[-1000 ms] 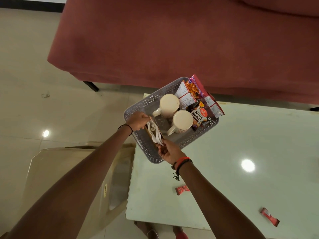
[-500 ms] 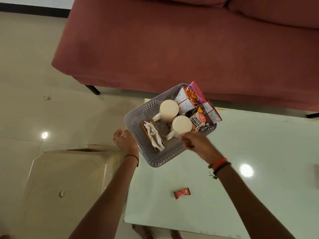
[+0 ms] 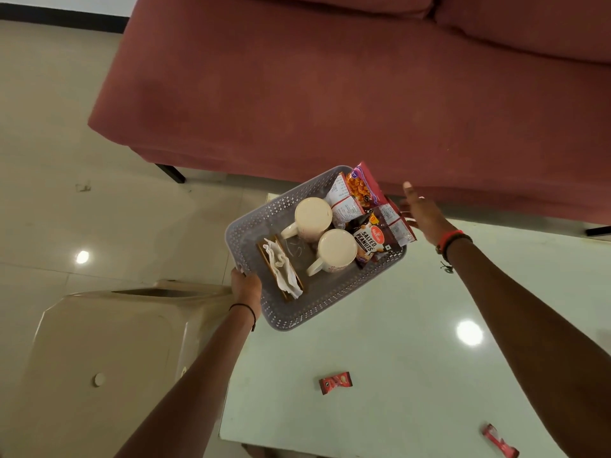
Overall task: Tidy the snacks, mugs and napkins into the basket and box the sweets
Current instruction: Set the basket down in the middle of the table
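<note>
Pale green glossy surface (image 3: 390, 345), red sofa (image 3: 330, 94) behind it, beige plastic chair (image 3: 99, 342) to its left on a tiled floor (image 3: 49, 160).

Grey perforated basket (image 3: 297, 320) sits at the surface's far left corner, partly overhanging the edge.

Inside the basket:
- Two cream mugs side by side at centre, far mug (image 3: 313, 214) and near mug (image 3: 337, 249).
- Salted peanuts packet (image 3: 370, 239) and pink snack packet (image 3: 363, 185) standing at its right end.
- White napkins (image 3: 282, 269) on a brown holder at its left end.

Left hand (image 3: 246, 285) grips the basket's left rim, fingers curled over it. Right hand (image 3: 421, 213) is spread, fingers extended, just beside the packets at the basket's right end; contact cannot be told.

Two red sweets lie on the surface, well apart from the basket on its near side: one (image 3: 335, 382) below it, one (image 3: 499, 444) far right.
</note>
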Demonstrator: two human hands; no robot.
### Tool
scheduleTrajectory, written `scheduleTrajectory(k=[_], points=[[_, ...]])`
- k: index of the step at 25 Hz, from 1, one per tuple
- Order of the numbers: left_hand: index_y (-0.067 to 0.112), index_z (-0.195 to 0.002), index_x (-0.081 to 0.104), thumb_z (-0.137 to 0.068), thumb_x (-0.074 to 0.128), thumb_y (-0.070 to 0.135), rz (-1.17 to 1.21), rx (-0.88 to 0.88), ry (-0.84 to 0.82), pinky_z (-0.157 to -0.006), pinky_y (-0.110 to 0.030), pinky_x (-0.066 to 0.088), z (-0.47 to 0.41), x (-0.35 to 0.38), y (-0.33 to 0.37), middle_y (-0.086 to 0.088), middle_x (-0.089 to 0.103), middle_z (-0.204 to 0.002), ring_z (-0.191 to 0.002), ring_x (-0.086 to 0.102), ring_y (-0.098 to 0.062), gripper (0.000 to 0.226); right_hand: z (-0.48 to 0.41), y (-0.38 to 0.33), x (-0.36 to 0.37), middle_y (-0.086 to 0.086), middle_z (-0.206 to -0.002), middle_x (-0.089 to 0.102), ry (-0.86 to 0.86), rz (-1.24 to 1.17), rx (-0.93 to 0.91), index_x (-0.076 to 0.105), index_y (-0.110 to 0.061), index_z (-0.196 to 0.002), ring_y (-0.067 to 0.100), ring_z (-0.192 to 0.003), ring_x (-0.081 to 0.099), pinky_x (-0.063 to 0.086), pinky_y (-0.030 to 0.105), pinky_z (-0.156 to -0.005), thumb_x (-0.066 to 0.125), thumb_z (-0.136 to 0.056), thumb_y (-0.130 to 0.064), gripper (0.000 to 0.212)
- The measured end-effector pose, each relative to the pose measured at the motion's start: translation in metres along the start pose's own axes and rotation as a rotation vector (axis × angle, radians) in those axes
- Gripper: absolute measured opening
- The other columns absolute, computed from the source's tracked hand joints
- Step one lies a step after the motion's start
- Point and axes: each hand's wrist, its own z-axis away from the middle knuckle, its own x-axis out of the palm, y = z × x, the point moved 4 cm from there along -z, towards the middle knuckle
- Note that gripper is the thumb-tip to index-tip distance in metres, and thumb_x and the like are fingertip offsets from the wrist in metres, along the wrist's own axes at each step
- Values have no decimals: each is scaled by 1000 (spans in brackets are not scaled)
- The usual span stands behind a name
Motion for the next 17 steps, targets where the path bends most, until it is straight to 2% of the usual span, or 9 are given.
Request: scheduleTrajectory(k=[1,3,5,7,10,12,14,17], points=[[3,-123,43,-93,37,4,2,3,-1,-96,-49,46,-3,0,-1,-20,55,-124,-107,56,-33,31,1,-1,6,26,-113,64,-79,24,9,60,4,-107,32,-107,62,45,48,-102,19,-94,-63,80],[4,-119,45,-91,37,1,1,4,1,-92,-49,48,-8,0,-4,-19,56,-119,-96,55,-28,30,2,-4,12,25,-99,65,-179,50,23,58,-3,-84,38,-104,65,47,47,-100,11,-92,-66,79],[9,-113,47,-91,37,1,13,-11,-3,-83,-44,47,-13,0,-5,-17,56,-110,-85,54,-25,26,2,-5,13,25,-99,65,-197,54,32,57,-6,-79,39,-102,66,47,48,-100,11,-93,-64,76],[9,-110,48,-90,38,1,40,-31,-8,-79,-41,46,-16,-1,-5,-13,55,-104,-83,54,-25,24,0,-5,13,28,-107,66,-195,58,16,60,0,-89,39,-102,66,49,46,-97,13,-93,-64,80],[8,-119,52,-89,42,-3,68,-31,-43,-83,-41,48,-18,-1,-5,-13,58,-106,-92,56,-26,33,-4,-2,14,27,-113,66,-193,29,39,58,11,-112,38,-103,66,49,42,-92,15,-93,-65,89],[12,-120,53,-88,47,-2,84,-22,-60,-87,-43,49,-17,-2,-5,-11,60,-106,-93,57,-26,35,-4,-3,14,27,-118,64,-195,6,64,54,9,-121,38,-107,64,48,41,-92,14,-93,-65,88],[14,-120,54,-89,50,2,81,-8,-54,-89,-44,49,-15,-4,-4,-9,61,-106,-94,57,-26,34,-3,-3,15,27,-128,57,-180,-35,70,48,7,-129,39,-116,59,46,43,-98,16,-93,-64,86],[13,-124,54,-91,46,3,35,2,-37,-78,-34,49,-8,-9,-3,-11,61,-107,-87,58,-26,35,5,8,12,27,-129,57,-168,-118,86,49,7,-129,39,-118,57,44,43,-100,16,-94,-63,86]])
